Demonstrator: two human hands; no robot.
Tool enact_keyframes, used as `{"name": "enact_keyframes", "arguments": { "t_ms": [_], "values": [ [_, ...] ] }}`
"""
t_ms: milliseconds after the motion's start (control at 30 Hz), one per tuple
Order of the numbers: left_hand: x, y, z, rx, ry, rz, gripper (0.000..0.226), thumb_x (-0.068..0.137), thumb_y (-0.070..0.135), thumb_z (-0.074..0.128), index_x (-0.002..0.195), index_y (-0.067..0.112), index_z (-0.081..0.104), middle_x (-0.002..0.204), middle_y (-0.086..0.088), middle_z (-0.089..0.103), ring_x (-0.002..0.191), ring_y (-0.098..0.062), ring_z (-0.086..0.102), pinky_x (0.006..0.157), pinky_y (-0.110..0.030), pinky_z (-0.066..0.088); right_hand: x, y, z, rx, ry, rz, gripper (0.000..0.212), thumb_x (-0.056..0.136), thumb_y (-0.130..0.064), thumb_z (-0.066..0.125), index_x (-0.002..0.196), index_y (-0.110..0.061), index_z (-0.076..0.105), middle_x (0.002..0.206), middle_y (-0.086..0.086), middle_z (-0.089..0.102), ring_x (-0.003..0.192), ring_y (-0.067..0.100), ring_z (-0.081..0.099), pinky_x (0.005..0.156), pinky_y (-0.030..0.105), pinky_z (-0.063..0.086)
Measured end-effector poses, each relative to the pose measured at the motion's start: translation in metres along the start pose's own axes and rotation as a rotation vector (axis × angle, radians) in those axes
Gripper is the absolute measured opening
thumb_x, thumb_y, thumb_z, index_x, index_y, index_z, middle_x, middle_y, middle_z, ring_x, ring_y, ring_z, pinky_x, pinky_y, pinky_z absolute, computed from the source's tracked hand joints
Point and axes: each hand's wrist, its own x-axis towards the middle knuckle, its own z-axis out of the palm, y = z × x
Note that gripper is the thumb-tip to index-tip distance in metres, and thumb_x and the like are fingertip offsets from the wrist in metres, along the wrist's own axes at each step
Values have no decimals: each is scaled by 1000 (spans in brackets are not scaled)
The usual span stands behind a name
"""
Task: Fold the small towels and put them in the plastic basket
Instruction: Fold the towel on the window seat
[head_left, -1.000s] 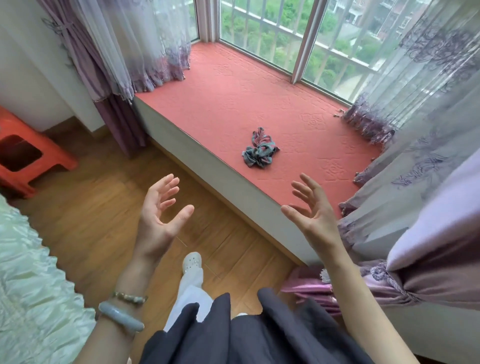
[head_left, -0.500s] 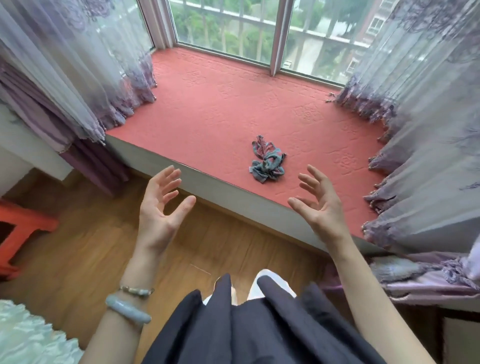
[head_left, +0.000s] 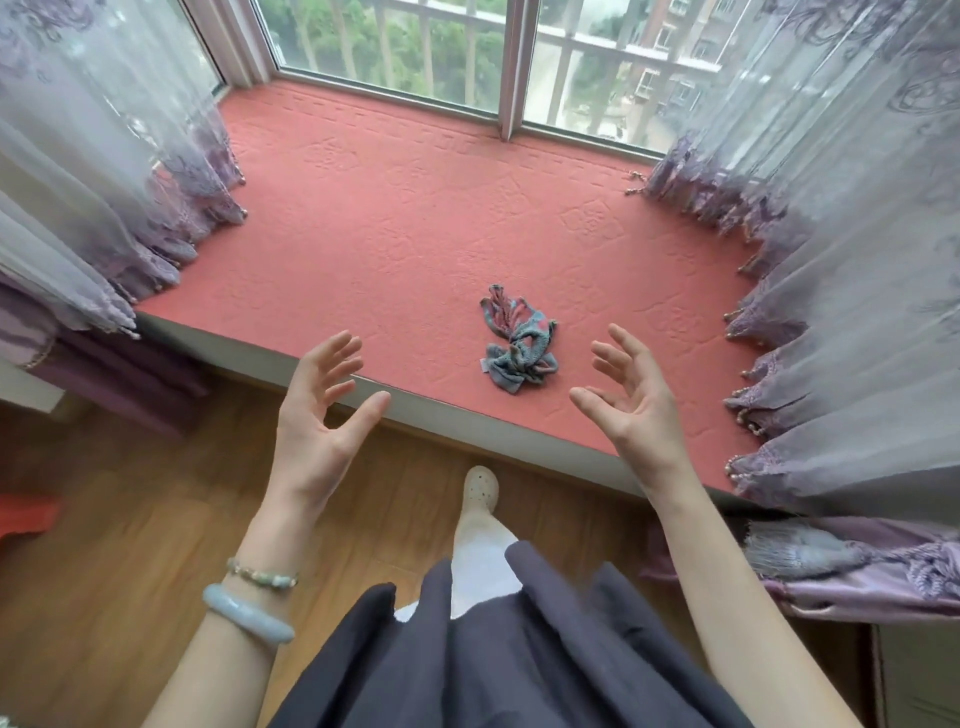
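A crumpled small towel, blue-grey with pink stripes, lies near the front edge of the red window-seat mat. My left hand hovers open over the seat's front edge, left of the towel, palm facing right. My right hand is open too, just right of the towel, palm facing left. Neither hand touches the towel. No plastic basket shows in this view.
Sheer purple curtains hang over the seat's left side and more curtains over its right. Window panes close the back. Wooden floor lies below, with my foot near the seat. A red stool edge sits far left.
My view has swung right and closer to the window seat, so the towel now lies between my hands. Both hands stayed open and raised.
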Motion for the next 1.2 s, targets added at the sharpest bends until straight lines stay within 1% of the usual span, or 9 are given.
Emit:
{"name": "enact_keyframes", "arguments": {
  "t_ms": [167, 267, 433, 533, 667, 833, 967, 1033, 1200],
  "values": [
    [61, 1, 11, 25, -66, 11, 62, 76, 22, 71, 133, 24, 45, 132, 4, 55, 119, -12, 55, 100, -30, 46, 54, -5, 9, 33, 24, 13, 70, 77, 3, 71, 133, -26, 41, 125, -2, 55, 121, 9, 51, 89, 17, 48],
    [95, 2, 24, 37, -119, 14, 62, 77, 23, 71, 133, 25, 44, 133, 3, 55, 120, -12, 55, 99, -27, 46, 83, -8, 8, 33, 28, 23, 70, 77, 2, 71, 131, -30, 41, 126, -2, 54, 120, 7, 50, 92, 21, 48],
    [144, 0, 46, 42, -179, 17, 65, 75, 38, 71, 133, 28, 44, 133, 5, 54, 120, -13, 55, 99, -25, 45, 125, -7, 3, 6, 41, 42, 69, 76, 2, 72, 128, -33, 43, 128, -2, 54, 120, 5, 50, 90, 18, 48],
    [170, -5, 54, 95, -212, 14, 65, 78, 30, 76, 135, 22, 44, 132, 4, 54, 120, -11, 54, 99, -24, 45, 148, -6, 3, -23, 29, 62, 66, 76, 2, 72, 127, -30, 45, 125, -3, 54, 119, 3, 50, 89, 13, 47],
    [188, -14, 60, 184, -272, -5, 62, 79, 17, 73, 135, 19, 45, 130, 8, 56, 119, -5, 53, 100, -22, 44, 165, 3, 3, -58, 41, 84, 59, 77, 0, 72, 123, -29, 50, 121, -8, 55, 114, 0, 52, 90, 17, 48],
    [204, -36, 74, 273, -406, -44, 53, 82, 19, 71, 130, 27, 49, 127, 17, 56, 117, 3, 52, 98, -15, 41, 176, 29, 1, -116, 55, 139, 54, 78, 0, 70, 114, -37, 54, 116, -18, 57, 110, 0, 54, 91, 21, 49],
    [213, -70, 89, 328, -529, -88, 38, 89, 25, 63, 121, 41, 49, 123, 21, 56, 114, 7, 51, 97, -12, 39, 180, 65, 6, -200, 79, 198, 47, 79, -2, 70, 113, -32, 57, 113, -11, 61, 107, 11, 57, 92, 26, 47],
    [218, -93, 97, 380, -586, -96, 35, 91, 28, 61, 120, 42, 49, 122, 19, 57, 112, 4, 52, 97, -16, 39, 184, 91, 14, -247, 96, 246, 43, 78, -3, 70, 111, -29, 59, 109, -9, 63, 104, 13, 59, 94, 30, 47],
    [227, -164, 123, 516, -727, -81, 34, 92, 25, 60, 125, 21, 56, 120, 13, 55, 113, -3, 47, 101, -29, 40, 197, 163, 36, -345, 70, 341, 35, 78, -8, 71, 110, -19, 65, 104, -4, 67, 98, 12, 61, 94, 34, 48]
  ]
}}
